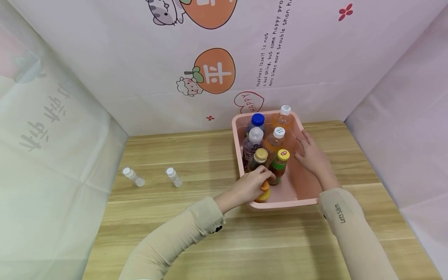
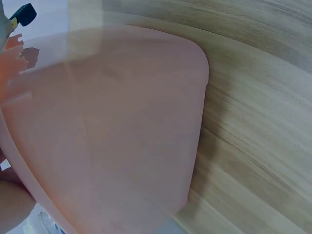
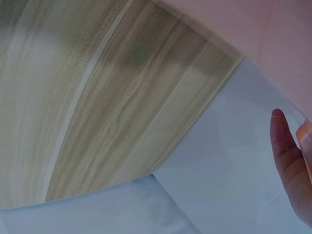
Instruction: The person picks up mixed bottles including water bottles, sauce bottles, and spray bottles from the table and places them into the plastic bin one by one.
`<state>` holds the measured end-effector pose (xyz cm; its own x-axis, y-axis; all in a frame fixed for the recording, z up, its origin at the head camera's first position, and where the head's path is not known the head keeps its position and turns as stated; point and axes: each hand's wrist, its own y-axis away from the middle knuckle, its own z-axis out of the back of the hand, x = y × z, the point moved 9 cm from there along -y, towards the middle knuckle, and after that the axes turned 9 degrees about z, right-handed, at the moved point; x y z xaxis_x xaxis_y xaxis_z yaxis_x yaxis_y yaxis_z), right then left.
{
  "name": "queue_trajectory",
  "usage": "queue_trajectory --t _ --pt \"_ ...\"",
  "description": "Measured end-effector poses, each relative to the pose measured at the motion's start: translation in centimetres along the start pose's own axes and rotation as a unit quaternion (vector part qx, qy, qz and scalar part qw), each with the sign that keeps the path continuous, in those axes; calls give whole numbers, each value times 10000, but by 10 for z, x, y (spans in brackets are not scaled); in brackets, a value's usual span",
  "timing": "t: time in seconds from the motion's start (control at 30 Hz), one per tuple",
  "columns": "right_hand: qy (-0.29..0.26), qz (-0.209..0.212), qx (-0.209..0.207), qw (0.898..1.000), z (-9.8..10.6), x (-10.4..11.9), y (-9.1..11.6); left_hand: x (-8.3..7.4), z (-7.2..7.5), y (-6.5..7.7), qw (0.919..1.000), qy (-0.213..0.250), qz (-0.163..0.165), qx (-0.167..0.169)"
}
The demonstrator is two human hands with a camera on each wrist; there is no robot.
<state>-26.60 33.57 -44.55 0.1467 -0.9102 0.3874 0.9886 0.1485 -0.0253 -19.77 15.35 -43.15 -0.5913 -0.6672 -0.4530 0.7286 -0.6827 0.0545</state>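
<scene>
A pink plastic bin (image 1: pixel 287 203) stands on the wooden table, right of the middle. Inside its near left corner, my left hand (image 1: pixel 250 186) pinches a small yellow bottle (image 1: pixel 263 195) by its orange cap; the fingers partly hide it. My right hand (image 1: pixel 315 159) lies at the bin's right rim, fingers loosely extended. Beyond the left hand, upright in the bin, are a yellow-capped bottle (image 1: pixel 279 166), a gold-lidded bottle (image 1: pixel 261 155), a purple bottle (image 1: pixel 252 148), a blue-capped bottle (image 1: pixel 258 120) and two white-capped orange bottles (image 1: pixel 274 144). The left wrist view shows mostly the bin's outer wall (image 2: pixel 126 126).
Two small clear white-capped containers, one farther left (image 1: pixel 133 177) and one nearer the bin (image 1: pixel 174 177), are on the table's left half. A printed cloth wall (image 1: pixel 157 77) rises behind the table (image 1: pixel 196 155), and pale cloth hangs along both sides.
</scene>
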Motion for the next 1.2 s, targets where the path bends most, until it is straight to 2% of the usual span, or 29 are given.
queue_trajectory --t 0.23,0.37,0.5,0.63,0.77,0.87,0.93,1.03,1.2 --pt "56 -29 -1 10000 0 0 0 3 1 -1 9993 378 -10 75" --pt "72 -72 23 9999 1 0 1 4 2 -2 9957 915 -36 109" --pt "64 -83 16 9999 1 1 2 4 9 1 9884 1520 0 22" --pt "55 -74 25 10000 0 1 2 4 24 6 9779 2080 -2 -220" --pt "24 -44 -10 10000 0 0 2 6 42 10 9599 2785 -41 -331" --pt "8 -35 -36 10000 0 -1 2 11 55 14 9472 3194 4 -270" --pt "3 -42 -32 10000 0 -1 2 17 62 17 9439 3291 88 -256" --pt "8 -59 -7 10000 0 0 2 28 76 24 9430 3302 223 -358" --pt "17 -92 41 9999 0 0 1 52 98 35 9411 3270 332 -788"
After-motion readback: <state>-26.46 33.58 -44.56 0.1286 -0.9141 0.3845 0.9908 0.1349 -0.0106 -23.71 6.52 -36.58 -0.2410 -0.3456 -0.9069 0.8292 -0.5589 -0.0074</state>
